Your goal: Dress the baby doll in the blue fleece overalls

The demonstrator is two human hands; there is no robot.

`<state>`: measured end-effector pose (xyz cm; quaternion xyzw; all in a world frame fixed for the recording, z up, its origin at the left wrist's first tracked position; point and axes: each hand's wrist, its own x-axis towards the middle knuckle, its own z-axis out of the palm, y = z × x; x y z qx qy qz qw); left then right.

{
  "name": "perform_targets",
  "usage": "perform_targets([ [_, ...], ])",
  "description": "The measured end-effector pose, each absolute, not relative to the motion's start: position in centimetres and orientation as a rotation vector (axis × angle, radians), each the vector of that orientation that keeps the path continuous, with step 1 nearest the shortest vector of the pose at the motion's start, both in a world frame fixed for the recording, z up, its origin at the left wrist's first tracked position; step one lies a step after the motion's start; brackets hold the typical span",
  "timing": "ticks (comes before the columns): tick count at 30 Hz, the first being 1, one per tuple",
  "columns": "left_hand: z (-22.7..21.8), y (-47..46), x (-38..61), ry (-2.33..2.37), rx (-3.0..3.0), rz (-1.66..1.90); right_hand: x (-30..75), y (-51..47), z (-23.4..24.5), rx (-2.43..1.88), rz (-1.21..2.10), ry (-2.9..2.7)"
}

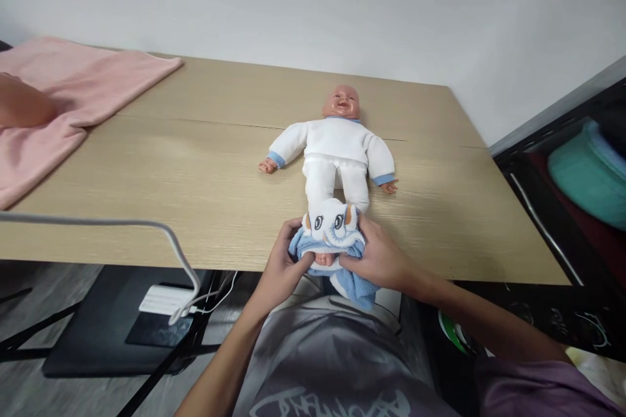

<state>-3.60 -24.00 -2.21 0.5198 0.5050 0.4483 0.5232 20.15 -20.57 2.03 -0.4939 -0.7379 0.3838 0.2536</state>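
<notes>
A baby doll [343,104] in a white top with blue cuffs and white leggings lies face up on the table, feet toward me. Blue and white baby pants [332,228] with an elephant face are bunched around its lower legs, and one blue leg of the cloth hangs over the table edge. My left hand [288,254] grips their left side, thumb in front beside the doll's bare toes. On the opposite side my right hand [379,254] is closed on the same cloth. The doll's other foot is hidden in the fabric.
The wooden table [195,189] carries a pink blanket [98,78] with a skin-coloured doll part [22,103] at the left. A grey cable [147,223] crosses the front left. A black chair [88,332] stands below, holding a white device [165,300]. Right: a teal basin [587,176].
</notes>
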Motion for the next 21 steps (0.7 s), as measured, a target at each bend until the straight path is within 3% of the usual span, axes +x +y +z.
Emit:
perform_targets([
  [9, -2.1, -22.4, -4.5, 1.223, 1.395, 1.112, 20.2, -18.6, 2.4, -1.165, 0.971, -2.118],
  [21, 0.7, -16.5, -8.6, 1.072, 1.877, 0.833, 22.9, -10.6, 2.8, -0.753, 0.870, -2.515],
])
